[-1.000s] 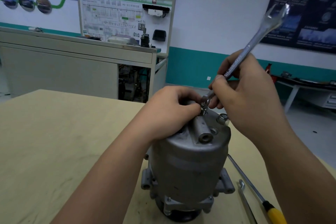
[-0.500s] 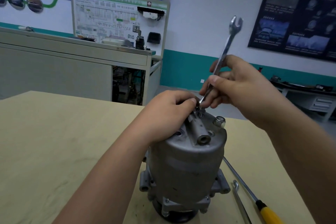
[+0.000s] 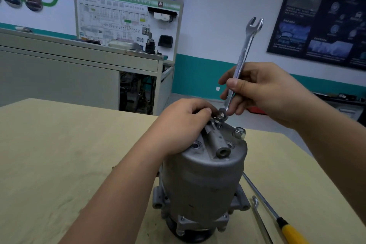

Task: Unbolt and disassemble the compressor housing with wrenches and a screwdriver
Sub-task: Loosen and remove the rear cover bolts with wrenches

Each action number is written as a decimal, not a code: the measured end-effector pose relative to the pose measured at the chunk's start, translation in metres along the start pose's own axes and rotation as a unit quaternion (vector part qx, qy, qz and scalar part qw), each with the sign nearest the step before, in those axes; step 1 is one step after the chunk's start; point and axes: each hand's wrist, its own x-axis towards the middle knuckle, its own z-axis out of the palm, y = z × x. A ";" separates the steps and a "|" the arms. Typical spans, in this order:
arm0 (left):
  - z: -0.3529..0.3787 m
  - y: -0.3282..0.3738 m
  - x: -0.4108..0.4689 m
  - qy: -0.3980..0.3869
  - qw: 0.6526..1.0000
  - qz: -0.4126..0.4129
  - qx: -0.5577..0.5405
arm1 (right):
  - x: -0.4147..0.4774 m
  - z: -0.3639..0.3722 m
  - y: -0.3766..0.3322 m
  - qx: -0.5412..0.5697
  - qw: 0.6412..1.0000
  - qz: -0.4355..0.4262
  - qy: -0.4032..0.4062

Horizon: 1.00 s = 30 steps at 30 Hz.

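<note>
A grey metal compressor housing (image 3: 204, 184) stands upright on the wooden table (image 3: 59, 154). My left hand (image 3: 184, 127) lies over the left side of its domed top, fingers curled against the raised port block. My right hand (image 3: 263, 93) grips the shaft of a silver combination wrench (image 3: 244, 51), which stands nearly upright. Its ring end sits on a bolt (image 3: 218, 120) at the top rear of the housing. A second bolt (image 3: 239, 132) sticks up at the top right edge.
A yellow-handled screwdriver (image 3: 285, 226) and another thin wrench (image 3: 259, 220) lie on the table right of the housing. A grey cabinet (image 3: 79, 73) with a display board stands behind the table. The table's far edge runs just behind my hands.
The wrench has swung from leaning far right to nearly upright, its ring end staying on the bolt. My left hand has stayed on the housing top.
</note>
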 end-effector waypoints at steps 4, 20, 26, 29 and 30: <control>0.000 -0.001 0.000 0.002 1.000 0.005 -0.006 | 0.002 0.008 -0.005 -0.009 0.999 -0.032 0.007; -0.001 0.001 -0.001 -0.001 1.000 0.001 0.003 | -0.011 0.000 -0.001 -0.072 0.997 -0.012 -0.037; 0.000 0.001 -0.001 0.002 1.000 -0.011 0.003 | -0.019 -0.005 0.001 0.026 0.998 -0.044 0.039; 0.000 0.001 -0.002 0.003 1.000 -0.013 -0.002 | -0.017 -0.004 -0.003 0.028 0.997 -0.054 0.048; 0.000 0.001 -0.002 0.004 1.000 -0.015 -0.003 | -0.016 -0.003 -0.003 0.026 0.997 -0.051 0.044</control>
